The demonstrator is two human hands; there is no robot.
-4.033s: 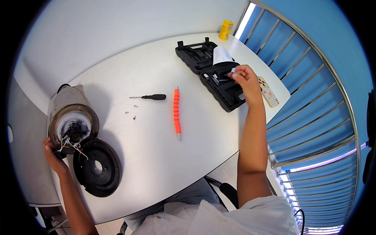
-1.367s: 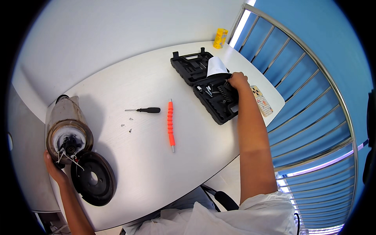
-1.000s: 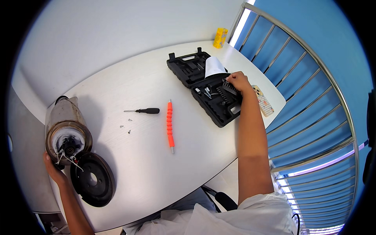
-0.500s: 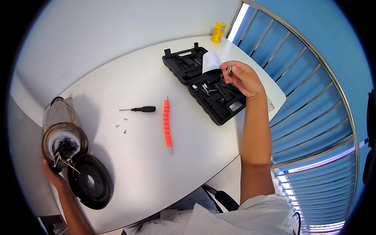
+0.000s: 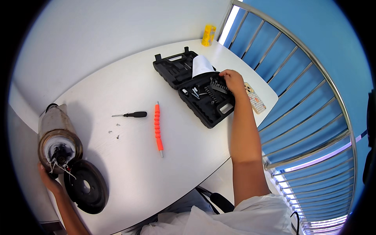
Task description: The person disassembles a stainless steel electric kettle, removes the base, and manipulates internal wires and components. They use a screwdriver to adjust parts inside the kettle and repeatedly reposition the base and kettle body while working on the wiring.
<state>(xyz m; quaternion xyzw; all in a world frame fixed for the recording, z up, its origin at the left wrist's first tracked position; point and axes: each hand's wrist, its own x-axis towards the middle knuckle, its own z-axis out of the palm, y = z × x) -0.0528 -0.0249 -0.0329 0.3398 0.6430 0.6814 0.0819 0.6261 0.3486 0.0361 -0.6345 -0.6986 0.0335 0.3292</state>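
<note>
My left hand [image 5: 50, 179] lies against the lower side of a metal cylindrical appliance body [image 5: 58, 121], like an electric kettle, and steadies it on its side; some fingers are hidden. Its underside faces me, with a black round connector and loose white wires. A black round base cover [image 5: 87, 188] with a central hole leans beside it. My right hand [image 5: 234, 81] is over the far right part of an open black tool case [image 5: 207, 113], fingers pinched at a row of small bits; what they hold is hidden. White paper [image 5: 201, 65] lies across the case's hinge area.
An orange flexible shaft [image 5: 157, 127] lies mid-table, beside a black-handled screwdriver [image 5: 135, 114] and several small screws [image 5: 118, 136]. A phone in a patterned case [image 5: 256, 102] lies right of the tool case. A yellow container [image 5: 208, 36] stands at the back; a metal railing [image 5: 297, 49] borders the right.
My right hand has lowered from above the case, where a small silver piece showed in its fingers, to the bit row. The phone is now uncovered. My left hand stays on the appliance body.
</note>
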